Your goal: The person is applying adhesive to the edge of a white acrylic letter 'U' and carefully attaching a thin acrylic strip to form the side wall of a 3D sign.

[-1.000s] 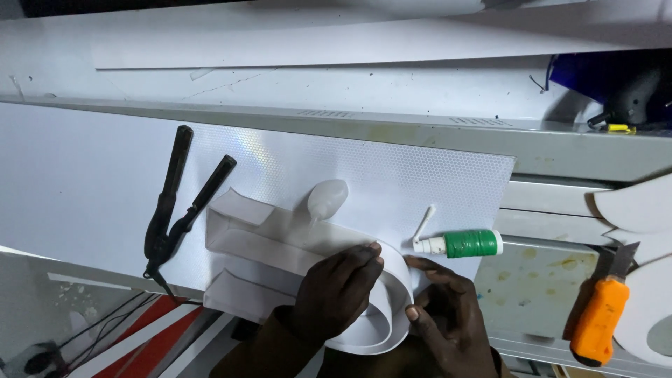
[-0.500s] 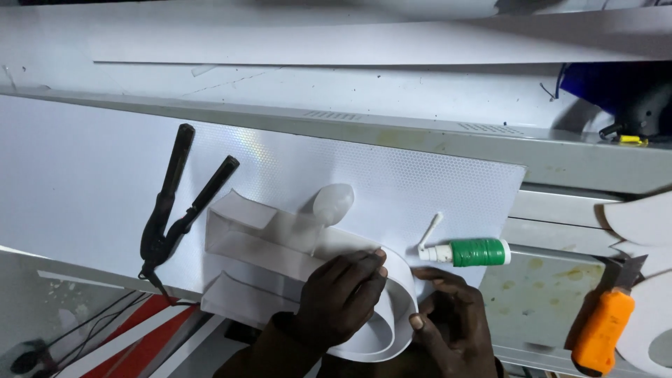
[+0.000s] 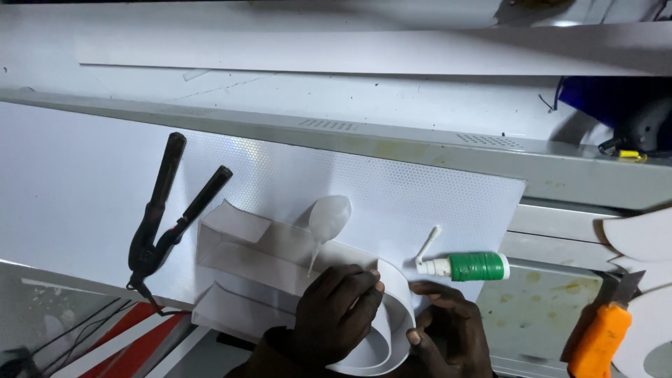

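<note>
Your left hand (image 3: 336, 311) lies palm down with its fingers curled over the white letter shell (image 3: 280, 280), pressing on the spot where the curved wall strip (image 3: 395, 308) meets the flat face, while your right hand (image 3: 448, 329) rests beside the outside of that curve, thumb against the strip and fingers loosely bent; you pinch nothing between fingertips with either hand as far as the view shows. The shell sits at the near edge of the white textured sheet (image 3: 392, 189), partly overhanging toward you, with its 2 straight channels running off to the left. It looks like thin plastic sheet, so judge it light, a little springy and smooth: the bent strip will likely want to open out if you ease off, and the thin walls may buckle under hard squeezing. Hold it by flat pressure on the face and on the outside of the curve rather than by the free edges. A clear squeeze bottle with a long nozzle (image 3: 327, 220) lies touching the shell just beyond your left hand, a small green-wrapped bottle (image 3: 469, 267) lies near your right hand, black long-handled pliers (image 3: 164, 217) lie to the left, and an orange utility knife (image 3: 602, 336) sits well apart at the right.
</note>
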